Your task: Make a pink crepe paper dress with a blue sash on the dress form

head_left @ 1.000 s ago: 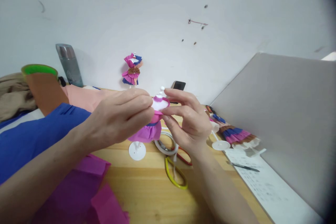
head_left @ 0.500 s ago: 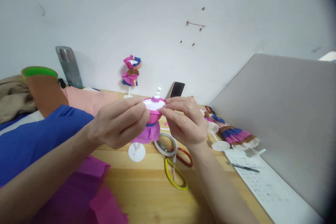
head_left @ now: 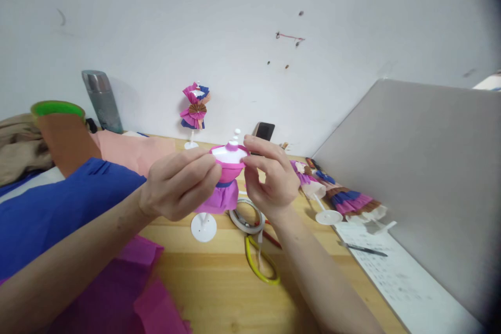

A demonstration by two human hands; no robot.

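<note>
A small white mannequin [head_left: 229, 154] on a round white base [head_left: 203, 227] stands on the table, dressed in a pink and purple crepe-paper dress [head_left: 230, 172] with a dark blue waistband. The dress's top edge stands slightly off the white shoulders. My left hand [head_left: 183, 182] is closed, thumb and fingers pinching the left side of that edge. At the right side, my right hand [head_left: 272, 175] holds the edge between bent fingers, its index finger raised beside the mannequin's neck. Just behind the base lie a roll of white tape [head_left: 247, 216] and scissors [head_left: 261, 263] with yellow and red handles.
Blue paper [head_left: 70, 209], magenta paper [head_left: 105, 276] and peach paper [head_left: 133, 148] spread over the left. A bottle [head_left: 102, 102] and a dressed mannequin [head_left: 194, 109] stand by the wall. More paper dresses [head_left: 352, 201], a pen [head_left: 366, 249] and a grey panel [head_left: 415, 167] are at right.
My right hand has shifted slightly left and lifted its index finger off the edge. More of the white shoulders and the dress's right rim shows. My left hand keeps its pinch.
</note>
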